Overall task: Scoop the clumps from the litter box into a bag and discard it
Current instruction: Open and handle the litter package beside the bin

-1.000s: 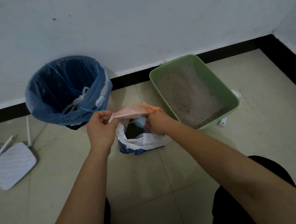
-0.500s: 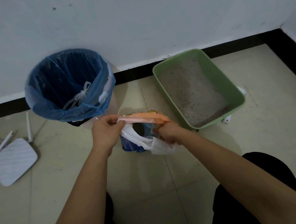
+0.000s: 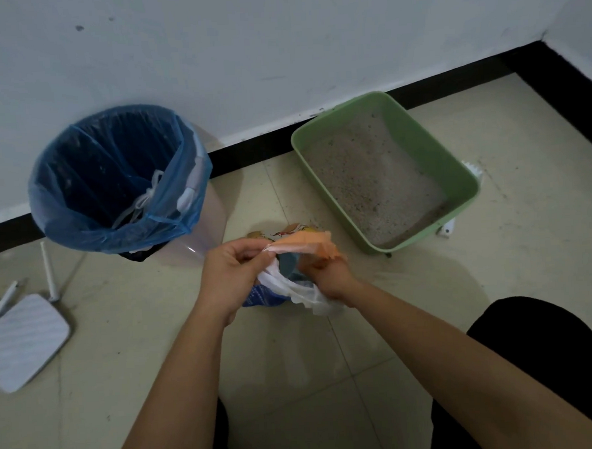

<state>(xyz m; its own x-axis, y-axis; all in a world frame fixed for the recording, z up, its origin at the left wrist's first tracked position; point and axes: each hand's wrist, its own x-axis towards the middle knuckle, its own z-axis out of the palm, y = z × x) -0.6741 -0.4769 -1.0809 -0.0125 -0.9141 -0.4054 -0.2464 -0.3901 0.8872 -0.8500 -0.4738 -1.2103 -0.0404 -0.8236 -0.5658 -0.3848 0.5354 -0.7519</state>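
Pinching the bag (image 3: 292, 286) rim — both hands, left hand (image 3: 234, 279), right hand (image 3: 328, 277), seemingly closed.

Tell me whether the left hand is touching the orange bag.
Touching. The head view shows the left hand pinching the orange bag's edge between its fingertips.

A pale tiled floor (image 3: 496, 282) runs to a black skirting along the far wall. At its far edge stand a bin lined in blue plastic (image 3: 114, 185), left, and a green litter box (image 3: 453, 168), toward the far right corner. Between them, nearer, sits a plastic bag (image 3: 291, 289). A white router (image 3: 22, 338) lies at the left edge.
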